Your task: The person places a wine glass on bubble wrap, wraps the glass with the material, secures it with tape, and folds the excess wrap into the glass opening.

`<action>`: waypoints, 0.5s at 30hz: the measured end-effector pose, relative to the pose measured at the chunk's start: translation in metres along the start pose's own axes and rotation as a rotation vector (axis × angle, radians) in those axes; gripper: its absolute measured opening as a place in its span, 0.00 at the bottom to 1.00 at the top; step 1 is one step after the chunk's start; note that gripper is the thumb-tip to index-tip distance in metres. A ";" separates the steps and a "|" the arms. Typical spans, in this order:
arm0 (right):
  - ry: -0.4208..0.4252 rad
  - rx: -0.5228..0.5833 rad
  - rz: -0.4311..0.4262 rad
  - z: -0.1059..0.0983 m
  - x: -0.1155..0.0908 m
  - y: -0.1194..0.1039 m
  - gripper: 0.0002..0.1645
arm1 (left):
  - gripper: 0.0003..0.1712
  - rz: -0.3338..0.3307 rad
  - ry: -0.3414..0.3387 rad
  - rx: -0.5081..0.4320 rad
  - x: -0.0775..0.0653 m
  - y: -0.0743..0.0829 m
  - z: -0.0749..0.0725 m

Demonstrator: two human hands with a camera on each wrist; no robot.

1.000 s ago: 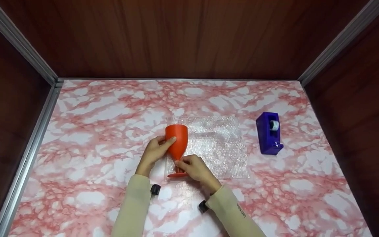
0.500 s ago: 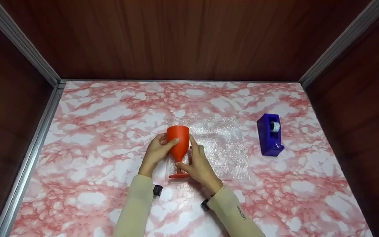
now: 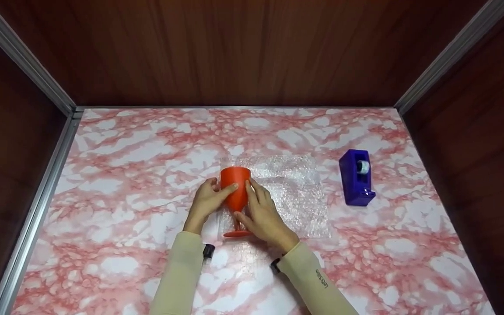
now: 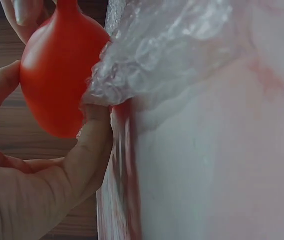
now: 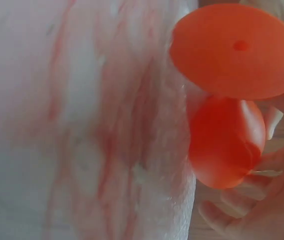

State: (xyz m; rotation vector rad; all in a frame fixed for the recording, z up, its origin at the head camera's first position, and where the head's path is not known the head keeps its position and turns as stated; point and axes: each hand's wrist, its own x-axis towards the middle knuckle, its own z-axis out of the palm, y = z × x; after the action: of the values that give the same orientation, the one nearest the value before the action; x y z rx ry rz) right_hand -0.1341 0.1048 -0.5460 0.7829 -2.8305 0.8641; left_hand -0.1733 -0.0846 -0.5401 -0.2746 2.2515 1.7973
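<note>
- The left hand [image 3: 207,201] holds the orange goblet [image 3: 237,199] from its left side, thumb on the bowl; its other fingertips are mostly hidden in the head view. The left wrist view shows them pressing a raised edge of bubble wrap [image 3: 295,197] against the bowl.
- The right hand [image 3: 267,221] rests fairly straight fingers along the bowl's right side, with the thumb by the top of the stem; how firmly it presses, I cannot tell. The right edge cuts it off in the right wrist view.
- The goblet lies between both hands on its side, foot toward the person and mouth pointing away, its inside out of sight. In the right wrist view the foot hides the stem; in the left, the stem runs off the top.
- The bubble wrap lies beneath the goblet and extends to its right, its transparent borders hard to make out on the marbled table [image 3: 116,197].
- Well apart on the right stands a purple tape dispenser [image 3: 352,188].
- Both sleeves [image 3: 175,271] are cut off below.
</note>
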 end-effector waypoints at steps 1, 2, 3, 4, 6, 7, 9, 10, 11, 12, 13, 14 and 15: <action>-0.011 0.008 0.000 0.000 0.000 0.001 0.51 | 0.52 -0.002 -0.003 0.008 0.000 0.000 0.000; -0.022 0.021 0.001 -0.001 0.000 0.002 0.52 | 0.51 -0.003 -0.004 0.016 0.000 0.000 -0.001; -0.032 0.044 0.005 -0.001 0.000 0.003 0.52 | 0.49 -0.001 -0.007 0.023 0.001 0.000 -0.002; -0.044 0.070 0.011 -0.001 0.000 0.004 0.52 | 0.48 0.002 -0.008 0.036 0.001 0.001 -0.002; -0.070 0.124 0.027 -0.002 0.000 0.006 0.52 | 0.47 0.010 -0.006 0.066 0.001 0.002 -0.003; -0.086 0.145 0.036 -0.003 0.000 0.007 0.52 | 0.47 0.017 0.000 0.086 0.001 0.003 -0.004; -0.108 0.184 0.051 -0.004 0.000 0.008 0.51 | 0.47 0.039 0.006 0.124 0.001 0.003 -0.004; -0.119 0.199 0.061 -0.004 -0.001 0.007 0.50 | 0.48 0.048 0.013 0.143 0.001 0.004 -0.003; -0.126 0.212 0.069 -0.005 -0.001 0.007 0.49 | 0.48 0.057 0.021 0.158 0.000 0.004 -0.003; -0.133 0.222 0.078 -0.005 -0.001 0.007 0.48 | 0.48 0.066 0.029 0.167 0.000 0.004 -0.002; -0.137 0.229 0.086 -0.005 -0.001 0.007 0.47 | 0.48 0.076 0.036 0.173 -0.001 0.004 -0.001; -0.138 0.236 0.090 -0.006 -0.001 0.007 0.47 | 0.48 0.085 0.045 0.181 -0.001 0.004 0.000; -0.141 0.241 0.094 -0.006 -0.001 0.007 0.46 | 0.48 0.092 0.052 0.188 -0.002 0.004 0.000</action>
State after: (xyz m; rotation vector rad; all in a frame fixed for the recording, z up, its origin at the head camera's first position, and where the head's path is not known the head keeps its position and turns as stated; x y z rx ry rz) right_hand -0.1367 0.1131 -0.5447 0.7697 -2.9416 1.2288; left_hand -0.1725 -0.0833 -0.5360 -0.1871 2.4869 1.6225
